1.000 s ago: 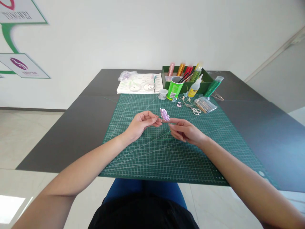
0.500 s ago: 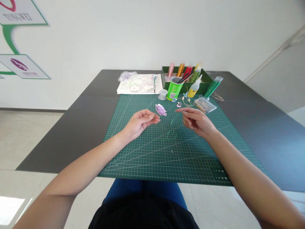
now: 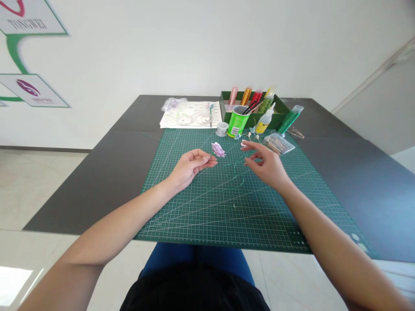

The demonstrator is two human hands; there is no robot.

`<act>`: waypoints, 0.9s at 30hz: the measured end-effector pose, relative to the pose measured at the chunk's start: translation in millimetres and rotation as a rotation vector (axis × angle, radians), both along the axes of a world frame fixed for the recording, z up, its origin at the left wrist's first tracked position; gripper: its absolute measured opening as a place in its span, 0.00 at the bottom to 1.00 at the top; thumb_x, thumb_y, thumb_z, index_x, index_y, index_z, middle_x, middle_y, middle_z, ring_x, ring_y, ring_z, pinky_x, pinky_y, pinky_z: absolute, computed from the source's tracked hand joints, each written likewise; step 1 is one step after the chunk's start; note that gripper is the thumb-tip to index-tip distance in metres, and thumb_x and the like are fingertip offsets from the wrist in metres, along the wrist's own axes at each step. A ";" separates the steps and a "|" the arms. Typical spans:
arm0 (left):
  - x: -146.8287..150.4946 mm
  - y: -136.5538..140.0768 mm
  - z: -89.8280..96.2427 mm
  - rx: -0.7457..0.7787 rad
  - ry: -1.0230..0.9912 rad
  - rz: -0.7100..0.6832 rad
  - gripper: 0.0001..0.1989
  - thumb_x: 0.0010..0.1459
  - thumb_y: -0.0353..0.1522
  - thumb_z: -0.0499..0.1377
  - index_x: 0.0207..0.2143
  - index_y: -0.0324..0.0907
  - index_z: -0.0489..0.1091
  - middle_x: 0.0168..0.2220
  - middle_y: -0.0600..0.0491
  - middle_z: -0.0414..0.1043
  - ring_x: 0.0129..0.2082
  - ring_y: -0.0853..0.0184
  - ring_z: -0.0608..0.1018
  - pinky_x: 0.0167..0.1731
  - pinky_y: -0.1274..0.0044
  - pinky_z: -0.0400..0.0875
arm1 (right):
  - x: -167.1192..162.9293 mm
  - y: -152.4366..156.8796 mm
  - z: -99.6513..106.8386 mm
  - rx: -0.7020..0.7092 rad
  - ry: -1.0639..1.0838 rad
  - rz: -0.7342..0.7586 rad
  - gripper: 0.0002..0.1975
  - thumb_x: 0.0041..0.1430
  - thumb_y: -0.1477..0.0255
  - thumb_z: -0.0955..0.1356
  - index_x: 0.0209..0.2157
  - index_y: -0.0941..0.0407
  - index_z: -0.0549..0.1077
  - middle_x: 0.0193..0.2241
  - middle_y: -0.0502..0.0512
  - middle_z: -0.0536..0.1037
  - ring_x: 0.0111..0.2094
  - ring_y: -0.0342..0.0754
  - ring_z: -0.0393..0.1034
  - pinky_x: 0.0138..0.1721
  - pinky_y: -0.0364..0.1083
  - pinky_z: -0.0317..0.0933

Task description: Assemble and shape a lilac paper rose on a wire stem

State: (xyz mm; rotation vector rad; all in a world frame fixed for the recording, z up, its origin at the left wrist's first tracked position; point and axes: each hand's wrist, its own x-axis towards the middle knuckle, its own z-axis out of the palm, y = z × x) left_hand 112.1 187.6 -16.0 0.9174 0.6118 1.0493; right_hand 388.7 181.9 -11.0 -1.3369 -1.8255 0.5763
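Observation:
A small lilac flower (image 3: pixel 218 149) with layered petals is held by its thin stem in my left hand (image 3: pixel 196 165), thumb and fingers pinched together just left of the bloom. To the right, my right hand (image 3: pixel 264 162) hovers over the green cutting mat (image 3: pixel 210 216) with thumb and index finger apart and nothing visible between them. A thin green thread (image 3: pixel 236 169) curls loosely between the two hands, above or on the mat. Close beyond my right fingertips is a small pale petal piece (image 3: pixel 243 144), partly covered by the index finger.
At the back stand a green can (image 3: pixel 237 123) with brushes, a glue bottle (image 3: pixel 265 119), a small clear tub (image 3: pixel 222 129) and a dark green box (image 3: pixel 226 103) of coloured tubes. A clear case (image 3: pixel 279 144) lies right. White paper sheets (image 3: pixel 191 121) lie back left.
My right hand has gone from a pointing finger near the thread to a spread thumb and index finger. The thread's loop has shifted. My left hand keeps the flower nearly in place.

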 end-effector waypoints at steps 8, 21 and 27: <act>1.6 -4.1 -2.6 0.047 0.040 -0.031 0.10 0.57 0.32 0.73 0.34 0.36 0.77 0.37 0.49 0.85 0.37 0.67 0.85 0.49 0.71 0.79 | -57.6 -29.1 -13.8 -0.427 0.291 0.462 0.36 0.66 0.61 0.72 0.71 0.55 0.62 0.57 0.70 0.78 0.36 0.50 0.82 0.16 0.40 0.66; 1.2 -7.8 1.9 0.302 0.375 0.057 0.08 0.64 0.35 0.65 0.36 0.40 0.73 0.25 0.56 0.75 0.21 0.74 0.72 0.24 0.79 0.68 | -52.1 -32.5 -8.6 -0.191 0.144 0.382 0.20 0.72 0.69 0.65 0.58 0.61 0.80 0.18 0.44 0.70 0.18 0.40 0.62 0.23 0.41 0.60; 2.2 -15.0 6.6 0.554 0.709 0.186 0.06 0.65 0.31 0.61 0.33 0.41 0.71 0.27 0.56 0.72 0.25 0.71 0.72 0.27 0.77 0.67 | -50.8 -35.6 -9.0 0.027 -0.130 0.467 0.22 0.73 0.76 0.61 0.60 0.59 0.79 0.22 0.49 0.76 0.21 0.41 0.65 0.27 0.41 0.61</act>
